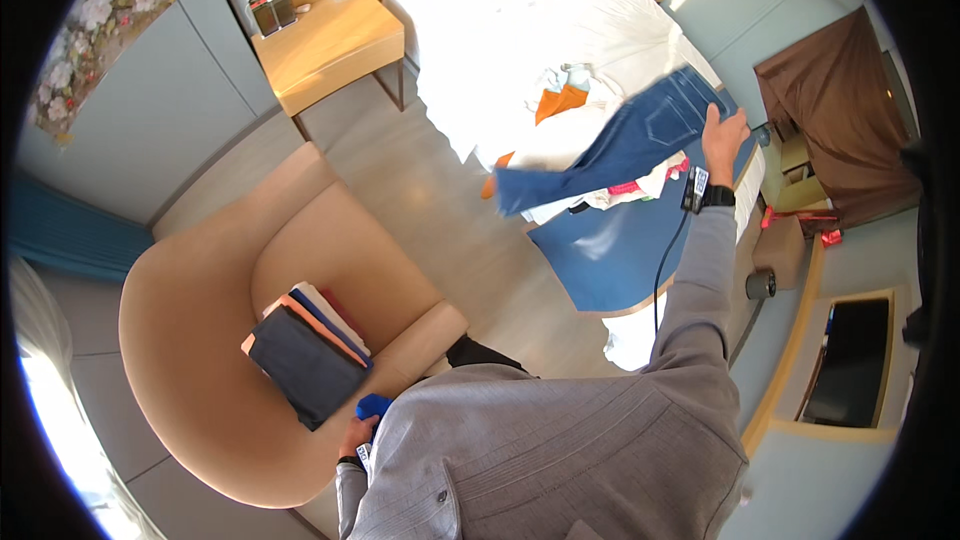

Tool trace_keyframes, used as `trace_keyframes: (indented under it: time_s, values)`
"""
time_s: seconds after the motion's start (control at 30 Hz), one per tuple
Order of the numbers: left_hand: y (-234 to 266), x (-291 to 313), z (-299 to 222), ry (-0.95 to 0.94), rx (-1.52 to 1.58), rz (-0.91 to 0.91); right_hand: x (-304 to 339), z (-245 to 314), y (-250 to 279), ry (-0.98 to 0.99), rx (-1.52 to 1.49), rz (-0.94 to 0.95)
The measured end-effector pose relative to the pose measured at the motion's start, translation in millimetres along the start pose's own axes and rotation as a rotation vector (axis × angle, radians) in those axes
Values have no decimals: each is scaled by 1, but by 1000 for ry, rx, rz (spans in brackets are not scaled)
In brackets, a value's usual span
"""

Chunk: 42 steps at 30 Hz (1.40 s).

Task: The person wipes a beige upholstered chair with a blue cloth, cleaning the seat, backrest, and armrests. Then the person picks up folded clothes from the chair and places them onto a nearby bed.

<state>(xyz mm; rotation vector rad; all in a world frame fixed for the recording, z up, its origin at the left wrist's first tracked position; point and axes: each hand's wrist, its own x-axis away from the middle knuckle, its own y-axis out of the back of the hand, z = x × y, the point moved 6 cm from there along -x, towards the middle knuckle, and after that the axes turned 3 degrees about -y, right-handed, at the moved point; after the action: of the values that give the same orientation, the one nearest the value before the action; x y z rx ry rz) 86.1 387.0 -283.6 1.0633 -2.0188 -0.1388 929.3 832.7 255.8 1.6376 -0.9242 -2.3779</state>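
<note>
Raised over the bed, my right hand [722,145] is closed on the waist end of a pair of blue jeans [625,140]. The jeans stretch out leftward above the bed, their far end blurred by motion. Low beside the armchair, my left hand [357,434] is closed around a small bright blue cloth bundle [373,406]; its exact kind is unclear. Close to that hand, a stack of folded clothes [312,365] lies on the seat of the beige armchair [215,270], dark grey on top with orange, blue, white and red layers showing.
Loose orange and white clothes [562,103] lie on the white bed [470,35], with a blue bed runner [590,260] across its end. A wooden bedside table [335,45] stands at the far left. On the right are a brown cloth [840,120] and a wall screen [848,365].
</note>
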Motion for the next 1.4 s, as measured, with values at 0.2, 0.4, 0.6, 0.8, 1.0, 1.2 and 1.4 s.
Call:
trace_keyframes:
  time_s: [0.2,0.4,0.6,0.8,1.0,1.2,1.4]
  values:
    - [21,9,-43,241,177,-107,262,70,-124,-315,-648,1117]
    - [63,57,-74,449,279,-315,570,283,-27,-142,-812,2116]
    - [82,94,-86,440,363,-425,698,435,86,572,-930,1921]
    - [72,136,-81,489,389,-418,712,471,105,504,-664,1711]
    - [68,139,-66,497,440,-394,693,517,115,682,-943,1714]
    - [77,127,-61,425,414,-329,665,515,215,1010,-1322,2139]
    - [70,102,-49,308,398,-280,594,489,203,398,-1293,2373]
